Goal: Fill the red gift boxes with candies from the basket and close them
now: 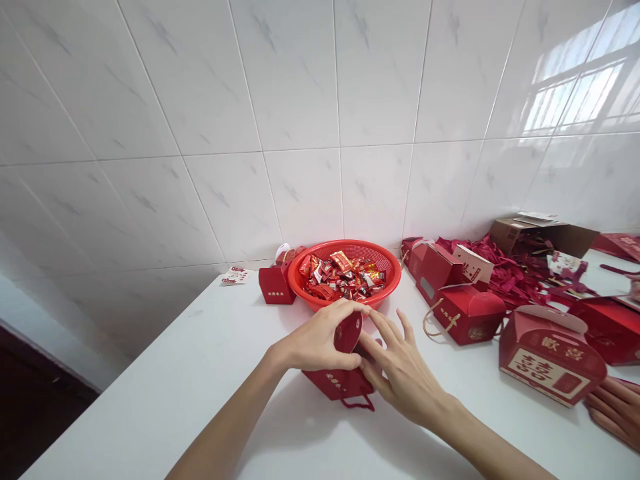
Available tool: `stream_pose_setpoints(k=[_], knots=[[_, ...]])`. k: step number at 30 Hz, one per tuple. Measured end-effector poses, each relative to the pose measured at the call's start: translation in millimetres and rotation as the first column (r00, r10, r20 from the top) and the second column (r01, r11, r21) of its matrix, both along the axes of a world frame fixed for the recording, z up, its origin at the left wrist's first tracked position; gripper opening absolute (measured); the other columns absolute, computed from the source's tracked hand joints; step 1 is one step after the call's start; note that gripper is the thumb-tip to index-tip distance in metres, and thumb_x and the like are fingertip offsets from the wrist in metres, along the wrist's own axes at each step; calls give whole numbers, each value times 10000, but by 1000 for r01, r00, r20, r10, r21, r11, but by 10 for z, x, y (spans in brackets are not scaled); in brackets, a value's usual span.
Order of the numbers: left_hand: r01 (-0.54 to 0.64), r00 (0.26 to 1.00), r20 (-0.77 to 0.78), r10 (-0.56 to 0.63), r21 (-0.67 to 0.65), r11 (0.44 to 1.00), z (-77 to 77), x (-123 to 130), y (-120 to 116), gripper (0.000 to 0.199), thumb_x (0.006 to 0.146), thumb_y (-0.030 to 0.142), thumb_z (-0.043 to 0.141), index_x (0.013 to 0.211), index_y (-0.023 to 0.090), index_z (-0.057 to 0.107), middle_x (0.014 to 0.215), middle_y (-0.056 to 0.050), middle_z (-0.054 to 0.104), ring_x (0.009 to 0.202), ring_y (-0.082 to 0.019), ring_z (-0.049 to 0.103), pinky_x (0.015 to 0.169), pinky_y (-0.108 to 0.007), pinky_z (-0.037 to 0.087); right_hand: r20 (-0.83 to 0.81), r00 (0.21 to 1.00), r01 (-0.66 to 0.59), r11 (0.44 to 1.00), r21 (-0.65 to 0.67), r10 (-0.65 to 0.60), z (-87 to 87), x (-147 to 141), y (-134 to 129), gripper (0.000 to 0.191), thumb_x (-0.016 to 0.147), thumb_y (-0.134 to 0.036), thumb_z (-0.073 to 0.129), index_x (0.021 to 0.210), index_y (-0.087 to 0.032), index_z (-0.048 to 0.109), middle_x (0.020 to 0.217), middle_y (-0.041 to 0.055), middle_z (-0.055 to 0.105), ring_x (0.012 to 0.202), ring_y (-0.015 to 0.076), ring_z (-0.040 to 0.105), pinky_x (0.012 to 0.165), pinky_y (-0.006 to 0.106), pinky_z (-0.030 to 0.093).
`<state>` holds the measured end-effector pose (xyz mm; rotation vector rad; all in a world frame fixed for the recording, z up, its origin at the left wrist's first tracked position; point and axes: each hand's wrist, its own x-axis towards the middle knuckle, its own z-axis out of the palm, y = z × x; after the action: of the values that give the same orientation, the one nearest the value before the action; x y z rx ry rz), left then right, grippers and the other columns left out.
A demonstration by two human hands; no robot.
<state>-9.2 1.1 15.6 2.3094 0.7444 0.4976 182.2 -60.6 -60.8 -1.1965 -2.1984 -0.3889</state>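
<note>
A small red gift box [330, 385] with gold lettering and a red cord handle stands on the white table in front of me. My left hand [320, 337] curves round its upper flap, thumb low on the near side and fingers over the top. From the right, my right hand [403, 367] closes on the box's upper edge with thumb and index finger, the other fingers raised and partly spread. The fingers hide much of the box's opening. Just behind the box sits a red plastic basket [345, 243] filled with wrapped candies [345, 273].
Another small red box [277, 285] and printed cards [236, 275] lie left of the basket. Several red boxes [470, 310] crowd the right, with dark red ribbons [515, 280] and a cardboard carton [505, 237] behind. Another person's hand [617, 410] touches a box [550, 357] at the right edge.
</note>
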Motion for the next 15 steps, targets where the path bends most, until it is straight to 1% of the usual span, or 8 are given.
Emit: stream_pose_setpoints(k=[2, 5, 8, 10, 13, 15], knots=[[6, 996, 86, -5, -11, 1000, -16, -25, 24, 660, 675, 196, 808, 1278, 272, 551, 1299, -42, 591, 1199, -254, 569, 1072, -416, 448, 47, 999, -7, 1000, 22, 6, 2, 36, 4, 440, 1033, -291, 407, 1459, -194, 463, 1524, 231, 451, 1405, 332, 436, 1105, 683, 278], [58, 980, 191, -53, -22, 998, -43, -50, 58, 639, 682, 219, 838, 1246, 289, 546, 1299, -26, 562, 1224, -233, 542, 1090, -396, 427, 78, 997, -28, 998, 48, 24, -1, 96, 16, 505, 1034, -379, 432, 1495, -173, 427, 1578, 253, 354, 1468, 343, 342, 1124, 685, 231], [56, 979, 193, -57, 13, 998, -63, -47, 78, 561, 674, 189, 845, 1164, 285, 591, 1208, -18, 543, 1145, -214, 549, 1048, -376, 439, 104, 994, -37, 996, 84, 28, -1, 130, 24, 565, 1021, -452, 459, 1539, -239, 384, 1612, 224, 303, 1511, 357, 253, 1129, 687, 203], [44, 984, 172, -48, 30, 999, -76, -43, 93, 462, 665, 174, 846, 1060, 262, 624, 1162, -21, 525, 1110, -212, 552, 1010, -360, 451, 129, 991, -30, 994, 107, 16, 0, 137, 23, 558, 1015, -447, 478, 1541, -281, 389, 1620, 207, 296, 1525, 366, 214, 1131, 685, 187], [22, 987, 157, -26, 30, 999, -89, -57, 131, 317, 663, 212, 859, 875, 223, 623, 1128, -31, 543, 1110, -230, 564, 949, -339, 468, 136, 990, 25, 990, 136, -43, -7, 143, 20, 497, 1027, -391, 467, 1502, -246, 454, 1593, 221, 344, 1512, 356, 247, 1148, 661, 166], [6, 988, 151, -6, 3, 1000, -83, -81, 161, 247, 718, 294, 835, 775, 203, 612, 1129, -48, 582, 1104, -240, 582, 922, -339, 474, 128, 989, 60, 987, 148, -79, -23, 153, 24, 450, 1036, -370, 449, 1454, -217, 510, 1559, 229, 396, 1489, 345, 299, 1156, 650, 155]])
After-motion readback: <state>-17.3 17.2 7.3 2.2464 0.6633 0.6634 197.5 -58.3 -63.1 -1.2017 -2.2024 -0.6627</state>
